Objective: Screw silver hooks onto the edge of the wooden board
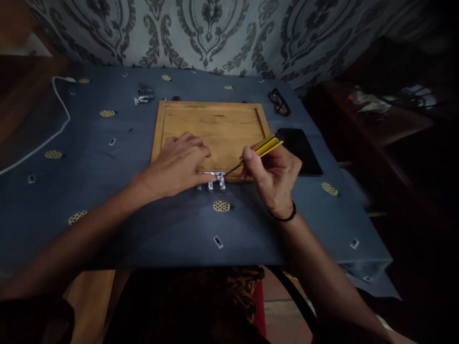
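A wooden framed panel (215,129) lies flat on the table. At its near edge sit several silver metal hinges (221,180), side by side and partly covered by fingers. My left hand (181,165) rests over the panel's near left part, fingers apart and bent, with its thumb stretched along the hinges. A screwdriver with a yellow and black handle (267,145) is gripped between the thumb and fingers of my right hand (274,174). Its thin shank slants down to the left, and the tip meets the rightmost hinge or lies very near it.
More metal hinges (144,95) lie at the back left. Eyeglasses (279,102) and a black tablet-like slab (301,150) lie right of the panel. A white cable (64,110) runs along the left side. Blue cloth (172,239) covers the table; patterned fabric (229,38) hangs behind.
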`<state>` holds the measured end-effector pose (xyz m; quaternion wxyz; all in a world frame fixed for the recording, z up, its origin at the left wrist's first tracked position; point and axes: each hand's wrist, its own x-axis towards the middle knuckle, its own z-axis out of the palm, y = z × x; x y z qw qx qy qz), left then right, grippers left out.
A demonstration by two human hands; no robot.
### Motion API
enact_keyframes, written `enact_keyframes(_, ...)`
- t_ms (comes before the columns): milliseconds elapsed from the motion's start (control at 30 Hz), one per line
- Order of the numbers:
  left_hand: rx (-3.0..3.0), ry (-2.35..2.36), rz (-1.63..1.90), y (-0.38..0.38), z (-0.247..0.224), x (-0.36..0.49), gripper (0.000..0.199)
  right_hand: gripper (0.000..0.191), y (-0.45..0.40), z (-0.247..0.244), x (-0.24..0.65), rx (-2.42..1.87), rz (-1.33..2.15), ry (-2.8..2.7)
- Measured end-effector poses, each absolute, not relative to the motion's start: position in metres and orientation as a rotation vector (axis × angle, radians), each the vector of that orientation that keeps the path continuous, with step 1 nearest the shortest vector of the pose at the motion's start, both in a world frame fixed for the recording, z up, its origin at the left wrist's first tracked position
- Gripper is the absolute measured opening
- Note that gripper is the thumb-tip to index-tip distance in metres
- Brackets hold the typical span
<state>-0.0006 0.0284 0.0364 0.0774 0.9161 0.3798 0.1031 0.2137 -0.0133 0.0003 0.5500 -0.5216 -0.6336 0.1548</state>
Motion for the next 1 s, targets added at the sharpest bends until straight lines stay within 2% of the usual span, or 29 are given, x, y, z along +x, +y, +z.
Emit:
enact_keyframes(200, 2.685, 1.184, 0.349, 0.034, 0.036, -0.027, 0.027, 0.043, -0.014, 0.002, 0.214, -1.242, 0.391, -1.513)
enact_keyframes(500, 2.795, 1.046, 0.306, 0.011, 0.021, 0.003, 0.048, 0.037, -0.015, 0.002, 0.215, -1.220, 0.346, -1.541)
enact_keyframes(867, 2.814, 1.042, 0.227, 0.008, 0.016, 0.012, 0.051, 0.039, -0.016, 0.002, 0.218, -1.248, 0.373, -1.540)
enact_keyframes(1000, 2.798, 1.069, 0.271, 0.003, 0.014, 0.015, 0.052, 0.034, -0.017, 0.003, 0.218, -1.224, 0.355, -1.564)
